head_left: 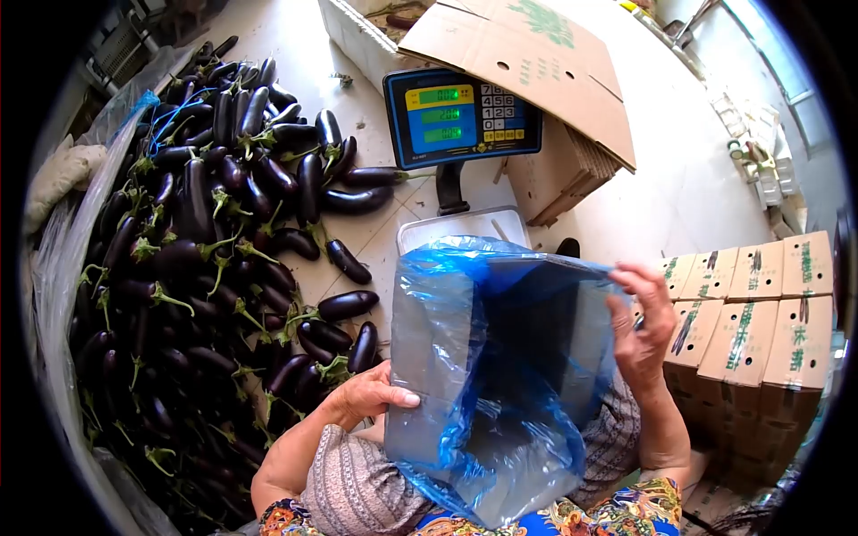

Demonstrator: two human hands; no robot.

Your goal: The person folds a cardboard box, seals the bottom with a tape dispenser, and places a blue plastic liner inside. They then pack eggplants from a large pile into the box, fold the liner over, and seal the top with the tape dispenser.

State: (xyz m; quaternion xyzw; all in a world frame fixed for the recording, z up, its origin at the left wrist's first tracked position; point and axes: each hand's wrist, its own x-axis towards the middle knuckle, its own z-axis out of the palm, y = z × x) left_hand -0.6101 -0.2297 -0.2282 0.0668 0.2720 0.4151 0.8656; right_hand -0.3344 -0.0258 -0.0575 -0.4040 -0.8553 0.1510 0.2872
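Observation:
A box (429, 348) with greyish walls sits in front of my lap, its mouth facing me. A thin blue plastic bag (527, 447) lines it and drapes over its rim. My left hand (380, 393) grips the box's left side, thumb lying flat on the bag-covered wall. At the upper right corner, my right hand (645, 317) has its fingers curled around the rim and the bag's edge. Behind the box stands a digital scale (463, 119) with green lit numbers; its pale pan (460, 225) is partly hidden by the box.
A large heap of eggplants (206, 241) covers the floor on the left, bordered by clear plastic sheeting (67, 295). Flattened cardboard (536, 62) leans behind the scale. Stacked closed cartons (746, 330) stand at the right. A white foam box (357, 40) is at the back.

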